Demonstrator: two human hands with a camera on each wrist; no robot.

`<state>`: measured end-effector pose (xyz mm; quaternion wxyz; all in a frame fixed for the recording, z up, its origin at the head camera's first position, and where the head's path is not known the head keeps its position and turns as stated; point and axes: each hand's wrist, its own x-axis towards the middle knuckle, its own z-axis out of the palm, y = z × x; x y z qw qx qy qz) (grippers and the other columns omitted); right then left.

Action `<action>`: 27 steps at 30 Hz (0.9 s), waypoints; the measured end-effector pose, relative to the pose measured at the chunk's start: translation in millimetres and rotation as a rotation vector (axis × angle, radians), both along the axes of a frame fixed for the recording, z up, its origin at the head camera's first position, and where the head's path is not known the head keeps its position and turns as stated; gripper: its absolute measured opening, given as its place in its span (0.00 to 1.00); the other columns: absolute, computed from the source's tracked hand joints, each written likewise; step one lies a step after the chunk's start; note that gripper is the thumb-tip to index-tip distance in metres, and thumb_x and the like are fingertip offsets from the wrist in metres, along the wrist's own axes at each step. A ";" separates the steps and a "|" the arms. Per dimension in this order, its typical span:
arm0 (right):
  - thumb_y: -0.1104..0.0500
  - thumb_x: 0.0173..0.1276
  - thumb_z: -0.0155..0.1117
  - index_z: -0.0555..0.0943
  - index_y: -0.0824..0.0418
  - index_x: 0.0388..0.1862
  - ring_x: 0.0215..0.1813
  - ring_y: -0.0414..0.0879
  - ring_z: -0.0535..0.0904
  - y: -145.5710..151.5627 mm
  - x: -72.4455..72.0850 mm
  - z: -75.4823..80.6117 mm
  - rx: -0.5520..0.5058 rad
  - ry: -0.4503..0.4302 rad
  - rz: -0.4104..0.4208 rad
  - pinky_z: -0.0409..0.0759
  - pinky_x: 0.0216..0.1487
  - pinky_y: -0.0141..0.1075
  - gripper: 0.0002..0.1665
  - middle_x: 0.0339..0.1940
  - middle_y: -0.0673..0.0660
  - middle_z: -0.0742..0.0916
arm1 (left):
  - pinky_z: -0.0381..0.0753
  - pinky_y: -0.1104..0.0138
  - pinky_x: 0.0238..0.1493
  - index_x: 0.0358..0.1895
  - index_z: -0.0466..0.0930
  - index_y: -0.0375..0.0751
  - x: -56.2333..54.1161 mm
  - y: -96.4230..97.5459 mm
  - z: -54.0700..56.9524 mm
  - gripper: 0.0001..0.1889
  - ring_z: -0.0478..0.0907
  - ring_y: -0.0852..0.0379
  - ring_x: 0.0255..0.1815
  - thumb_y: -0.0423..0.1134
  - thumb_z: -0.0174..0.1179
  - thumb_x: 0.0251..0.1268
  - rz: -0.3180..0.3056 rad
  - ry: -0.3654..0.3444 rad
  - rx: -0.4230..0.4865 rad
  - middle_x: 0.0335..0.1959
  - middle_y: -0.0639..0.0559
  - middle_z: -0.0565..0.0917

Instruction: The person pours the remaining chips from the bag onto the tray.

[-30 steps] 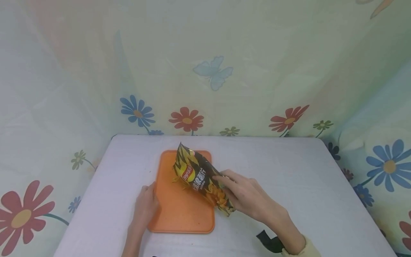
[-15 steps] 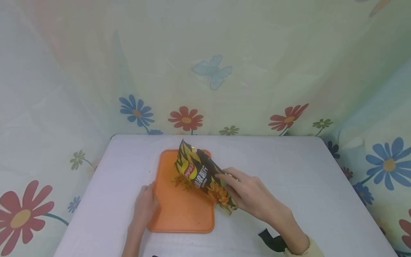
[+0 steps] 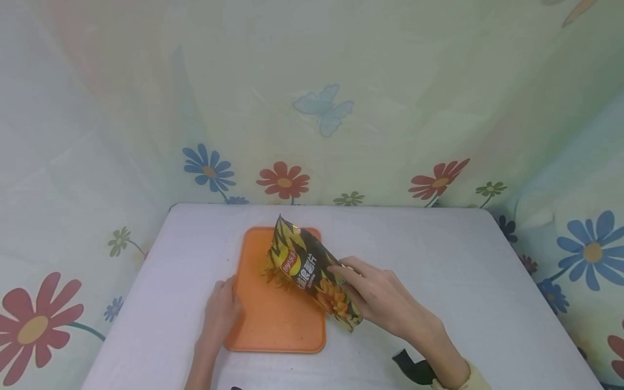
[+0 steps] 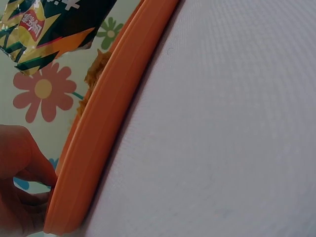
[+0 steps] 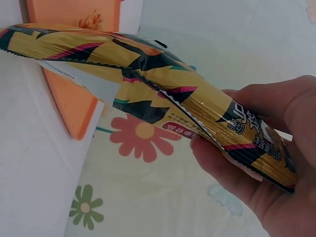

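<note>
A black and yellow Lay's potato chip bag (image 3: 308, 266) slants over the orange tray (image 3: 278, 337), its top end toward the back left. My right hand (image 3: 385, 298) grips the lower part of the bag, thumb on one side and fingers on the other in the right wrist view. Orange-brown chips (image 3: 275, 277) lie on the tray under the bag's upper end, partly hidden by it. At the tray's left edge, my left hand (image 3: 221, 310) pinches the rim; the left wrist view shows thumb and fingers (image 4: 29, 158) at the tray wall.
The tray rests on a white-covered table (image 3: 439, 260). A dark curved strip (image 3: 411, 368) lies near my right wrist, and a small dark object (image 3: 236, 388) shows at the front edge. Flower-patterned cloth (image 3: 322, 108) surrounds the table at back and sides.
The bag has shifted slightly right with my right hand, and more of the chips shows beside it on the tray. My left hand has stayed on the rim.
</note>
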<state>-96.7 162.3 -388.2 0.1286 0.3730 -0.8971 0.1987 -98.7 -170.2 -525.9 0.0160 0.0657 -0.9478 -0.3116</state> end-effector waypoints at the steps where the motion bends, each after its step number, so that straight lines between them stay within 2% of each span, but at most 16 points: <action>1: 0.68 0.60 0.77 0.82 0.56 0.60 0.39 0.40 0.82 0.2 0.2 0.3 0.002 0.001 -0.002 0.82 0.35 0.24 0.28 0.52 0.52 0.86 | 0.77 0.62 0.36 0.70 0.70 0.23 0.1 0.2 0.1 0.23 0.72 0.52 0.34 0.25 0.49 0.73 0.002 -0.001 0.001 0.45 0.34 0.79; 8: 0.68 0.61 0.76 0.82 0.56 0.61 0.38 0.40 0.81 0.3 0.6 2.0 -0.021 0.011 0.008 0.82 0.34 0.24 0.29 0.52 0.52 0.86 | 0.78 0.62 0.37 0.70 0.70 0.24 0.2 1.1 -1.2 0.23 0.73 0.52 0.35 0.26 0.50 0.74 0.013 0.003 0.015 0.45 0.35 0.80; 16: 0.69 0.59 0.77 0.82 0.57 0.60 0.39 0.40 0.82 0.4 -0.3 -5.3 -0.040 0.048 0.026 0.82 0.35 0.25 0.29 0.52 0.53 0.86 | 0.82 0.57 0.39 0.67 0.73 0.23 0.4 1.1 -4.4 0.22 0.75 0.51 0.35 0.25 0.50 0.73 0.006 0.064 0.013 0.43 0.35 0.81; 22: 0.69 0.58 0.78 0.82 0.58 0.60 0.37 0.39 0.81 0.3 -0.6 -3.8 -0.053 0.079 0.036 0.80 0.32 0.23 0.30 0.52 0.53 0.86 | 0.81 0.57 0.39 0.67 0.73 0.23 1.1 0.7 -6.5 0.21 0.74 0.52 0.34 0.25 0.51 0.73 0.009 0.073 0.007 0.41 0.36 0.80; 27: 0.68 0.59 0.78 0.83 0.57 0.60 0.36 0.40 0.81 -0.3 -1.1 -3.2 -0.040 0.068 0.040 0.80 0.32 0.24 0.29 0.52 0.53 0.86 | 0.83 0.53 0.43 0.66 0.73 0.23 0.8 0.4 -6.3 0.21 0.77 0.48 0.38 0.26 0.50 0.73 0.005 0.089 0.005 0.43 0.35 0.80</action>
